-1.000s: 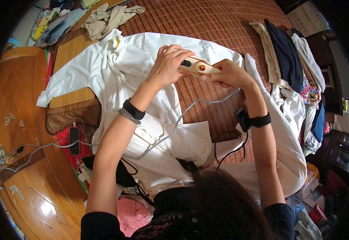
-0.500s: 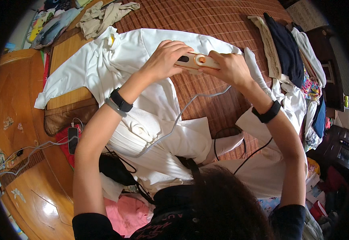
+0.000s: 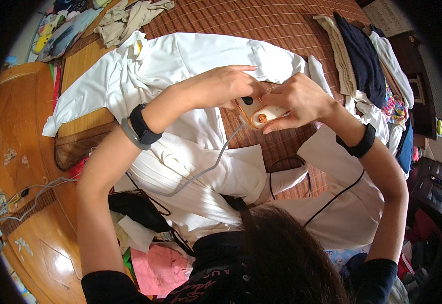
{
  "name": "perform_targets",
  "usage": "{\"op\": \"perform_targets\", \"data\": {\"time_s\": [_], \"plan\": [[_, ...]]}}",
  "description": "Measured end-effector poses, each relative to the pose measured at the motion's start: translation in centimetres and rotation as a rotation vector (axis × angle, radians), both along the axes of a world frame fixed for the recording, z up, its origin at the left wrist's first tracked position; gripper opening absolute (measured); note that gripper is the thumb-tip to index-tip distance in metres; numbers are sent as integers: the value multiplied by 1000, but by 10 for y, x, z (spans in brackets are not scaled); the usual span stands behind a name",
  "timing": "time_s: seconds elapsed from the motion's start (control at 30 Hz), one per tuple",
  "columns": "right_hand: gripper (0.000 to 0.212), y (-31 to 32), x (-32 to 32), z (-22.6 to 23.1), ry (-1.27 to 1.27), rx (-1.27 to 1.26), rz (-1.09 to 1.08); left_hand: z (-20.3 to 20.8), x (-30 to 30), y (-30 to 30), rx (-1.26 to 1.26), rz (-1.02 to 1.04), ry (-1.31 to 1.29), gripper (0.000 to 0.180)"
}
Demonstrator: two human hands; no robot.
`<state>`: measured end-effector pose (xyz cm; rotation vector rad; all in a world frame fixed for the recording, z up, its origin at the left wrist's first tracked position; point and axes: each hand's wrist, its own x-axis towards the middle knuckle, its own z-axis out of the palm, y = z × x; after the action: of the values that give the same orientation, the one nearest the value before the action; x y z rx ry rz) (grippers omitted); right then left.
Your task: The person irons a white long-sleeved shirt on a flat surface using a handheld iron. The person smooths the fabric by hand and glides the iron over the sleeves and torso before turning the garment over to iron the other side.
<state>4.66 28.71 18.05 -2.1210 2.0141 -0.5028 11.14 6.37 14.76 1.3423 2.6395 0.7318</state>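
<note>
— First entry, from the left?
— One glossy orange-brown wooden panel [image 3: 38, 243], pale grey wires [image 3: 47, 186] across it.

— Next?
— One white long-sleeved cloth garment [image 3: 160, 55], one sleeve spread out leftward, the body in loose folds. Over white cloth near it: one smooth grey cable [image 3: 196, 177], leading up to the appliance listed below. Likely fault: the cable snags in a fold or on the left forearm [image 3: 107, 164] and tugs the appliance askew.

— Left hand [image 3: 231, 86]?
— Clamped on the left end of one cream-white, copper-trimmed handheld appliance [image 3: 257, 111]; thumb mostly hidden.

— Place of the appliance?
— Between both hands, above a reddish-brown striped mat [image 3: 281, 144], its round copper dial in view. Whether it is hot cannot be told. Possible fault: a loose grip drops it on mat or garment.

— Right hand [image 3: 302, 99]?
— Clamped on the right end, thumb near the dial. Possible fault: a stray press of that thumb shifts the dial.

— Farther right?
— One thin black cord [image 3: 333, 198], slanting down beside the right forearm [image 3: 383, 164]; a wide arm sweep could hook it. Last: one navy length of cloth [image 3: 360, 58], well apart from the appliance, low risk.
</note>
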Motion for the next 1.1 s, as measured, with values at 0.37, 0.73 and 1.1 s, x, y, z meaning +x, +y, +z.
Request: {"op": "perform_targets", "data": {"time_s": [0.37,0.73,1.1], "plan": [[56,2,3,-6,-197,253,-357,-1,-6,6,-21,32,71,43],[59,-11,3,-3,-126,270,-461,-8,-9,1,43,38,81,44],[60,-8,0,1,-64,302,-464,-8,-12,-1,5,69,54,52]]}}
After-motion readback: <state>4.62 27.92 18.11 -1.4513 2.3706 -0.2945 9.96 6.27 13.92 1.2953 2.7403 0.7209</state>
